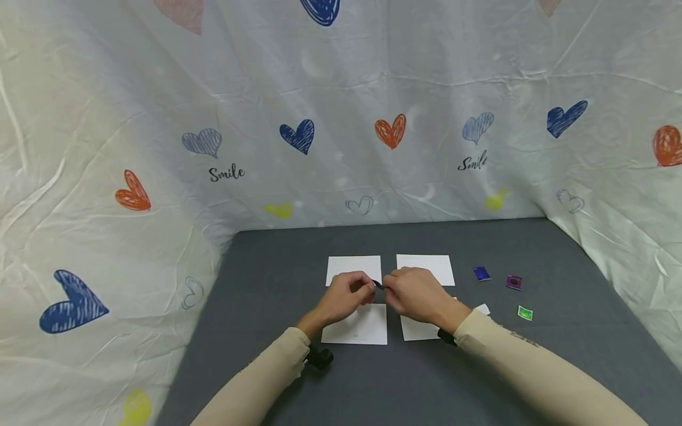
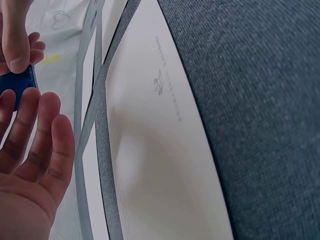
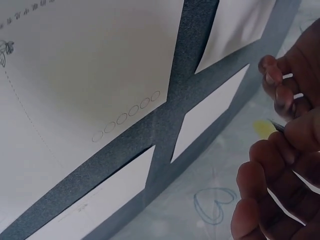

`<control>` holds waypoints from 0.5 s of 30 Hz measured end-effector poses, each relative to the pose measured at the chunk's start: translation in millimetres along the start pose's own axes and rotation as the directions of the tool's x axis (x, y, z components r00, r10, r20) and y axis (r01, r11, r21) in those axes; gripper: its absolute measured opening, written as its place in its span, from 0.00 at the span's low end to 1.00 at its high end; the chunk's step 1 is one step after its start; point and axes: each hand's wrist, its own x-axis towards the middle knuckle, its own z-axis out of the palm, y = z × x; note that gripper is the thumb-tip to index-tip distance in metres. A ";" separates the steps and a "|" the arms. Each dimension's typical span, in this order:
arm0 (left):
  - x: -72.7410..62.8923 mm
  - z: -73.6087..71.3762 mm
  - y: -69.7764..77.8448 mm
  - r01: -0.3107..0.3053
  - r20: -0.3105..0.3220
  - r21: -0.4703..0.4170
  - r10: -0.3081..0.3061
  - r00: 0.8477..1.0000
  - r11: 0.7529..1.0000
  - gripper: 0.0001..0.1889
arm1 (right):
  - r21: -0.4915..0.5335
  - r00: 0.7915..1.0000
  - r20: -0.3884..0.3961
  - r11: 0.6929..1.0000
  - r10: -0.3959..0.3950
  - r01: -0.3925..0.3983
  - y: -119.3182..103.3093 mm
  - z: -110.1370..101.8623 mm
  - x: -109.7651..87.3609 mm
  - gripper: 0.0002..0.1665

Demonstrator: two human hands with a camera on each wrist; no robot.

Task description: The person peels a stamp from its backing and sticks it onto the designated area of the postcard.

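Note:
Between thumb and fingertips my right hand (image 1: pixel 418 294) pinches a small flat blue stamp-like square (image 2: pixel 17 86). In the head view it appears as a dark sliver, and the right wrist view gives its thin edge. Close by is my left hand (image 1: pixel 345 299), its fingers loosely bent in the right wrist view. From the left wrist, those fingers (image 2: pixel 44 130) look relaxed and overlap the square; contact is unclear. Below the hands lie white postcards: a front left one (image 1: pixel 354 328), a front right one (image 1: pixel 418 331), a back left one (image 1: pixel 351 265) and a back right one (image 1: pixel 426 266).
At the right of the grey table (image 1: pixel 266 266) lie a blue square (image 1: pixel 482 273), a purple square (image 1: pixel 514 282) and a green one with a white border (image 1: pixel 524 313). A white corner (image 1: pixel 483 309) shows beside the right wrist. A heart-printed curtain (image 1: pixel 341 89) surrounds the table.

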 end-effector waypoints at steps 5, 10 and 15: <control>-0.6 -1.8 -1.8 0.003 -0.024 -0.001 -0.003 1.000 1.000 0.07 | 0.083 0.999 0.005 0.995 0.048 -0.048 1.3 -2.7 -1.8 0.11; 0.0 -3.0 -5.4 -0.009 -0.039 -0.022 0.008 0.999 1.000 0.05 | 0.172 0.998 0.015 0.983 0.066 -0.068 1.2 -2.9 -1.1 0.11; 1.8 -3.9 -6.5 -0.029 -0.075 -0.034 0.026 0.997 0.999 0.04 | 0.232 0.996 0.033 0.968 0.088 -0.093 0.7 -4.0 1.0 0.13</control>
